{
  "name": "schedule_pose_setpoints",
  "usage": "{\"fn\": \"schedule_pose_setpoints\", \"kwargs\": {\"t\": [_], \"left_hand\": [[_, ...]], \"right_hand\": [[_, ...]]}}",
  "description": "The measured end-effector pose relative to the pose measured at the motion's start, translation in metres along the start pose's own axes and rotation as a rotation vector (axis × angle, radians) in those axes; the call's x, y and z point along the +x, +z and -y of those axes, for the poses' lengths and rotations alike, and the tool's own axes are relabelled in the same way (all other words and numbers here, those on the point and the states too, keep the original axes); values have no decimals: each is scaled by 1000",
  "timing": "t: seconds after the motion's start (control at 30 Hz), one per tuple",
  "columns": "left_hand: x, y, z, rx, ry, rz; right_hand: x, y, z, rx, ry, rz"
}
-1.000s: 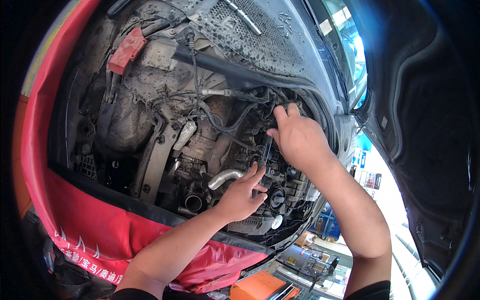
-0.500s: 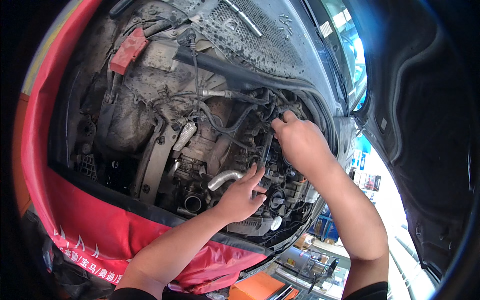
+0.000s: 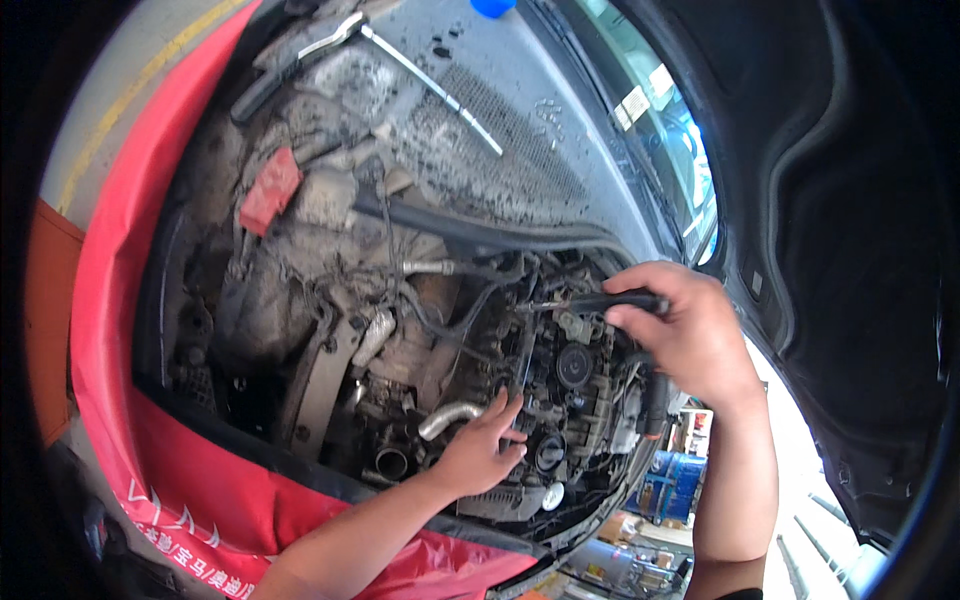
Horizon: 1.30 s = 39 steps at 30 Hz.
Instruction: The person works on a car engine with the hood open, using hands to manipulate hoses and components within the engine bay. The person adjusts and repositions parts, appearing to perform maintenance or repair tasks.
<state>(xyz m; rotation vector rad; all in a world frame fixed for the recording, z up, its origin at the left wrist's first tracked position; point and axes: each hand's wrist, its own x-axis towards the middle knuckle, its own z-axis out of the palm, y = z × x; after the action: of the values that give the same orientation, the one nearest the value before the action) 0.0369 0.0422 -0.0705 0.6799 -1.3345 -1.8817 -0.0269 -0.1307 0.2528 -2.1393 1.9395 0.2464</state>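
Observation:
A black-handled screwdriver (image 3: 585, 303) is gripped in my right hand (image 3: 682, 322). Its thin shaft points left over the back part of the engine (image 3: 575, 365); whether the tip touches anything I cannot make out. My left hand (image 3: 482, 446) rests on the near part of the engine with its fingers apart, beside a black rail. Next to it lies a curved silver pipe (image 3: 449, 419). A round black cap (image 3: 549, 452) sits just right of the left fingertips, and a white round cap (image 3: 551, 497) below that.
A ratchet with a long extension bar (image 3: 432, 88) lies on the perforated cowl (image 3: 480, 95), near several small bolts (image 3: 550, 110). A red cover (image 3: 168, 455) drapes the car's front and left edge. The raised black hood (image 3: 850, 250) stands at the right. Hoses and wires cross the engine bay.
My right hand has lifted and moved right, and the screwdriver now shows in it. My left hand stays at the same part of the engine. The whole view has shifted.

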Motion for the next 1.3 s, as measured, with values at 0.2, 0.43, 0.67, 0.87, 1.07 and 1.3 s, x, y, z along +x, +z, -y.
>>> {"fn": "schedule_pose_setpoints", "kwargs": {"t": [0.2,0.43,0.67,0.87,1.07,1.3], "left_hand": [[-1,0,-4,8,18,10],[1,-3,-4,12,-49,83],[-1,4,5,-20,26,17],[-2,3,4,42,-16,5],[-1,0,-2,-16,-38,15],[-2,-3,-4,-12,-86,61]], "right_hand": [[55,10,-26,688,83,-243],[193,99,-13,1283,77,-199],[247,125,-13,976,-39,-334],[128,84,-33,228,-44,-267],[37,140,-65,-505,-290,3],[65,190,-83,-812,-445,277]]}}
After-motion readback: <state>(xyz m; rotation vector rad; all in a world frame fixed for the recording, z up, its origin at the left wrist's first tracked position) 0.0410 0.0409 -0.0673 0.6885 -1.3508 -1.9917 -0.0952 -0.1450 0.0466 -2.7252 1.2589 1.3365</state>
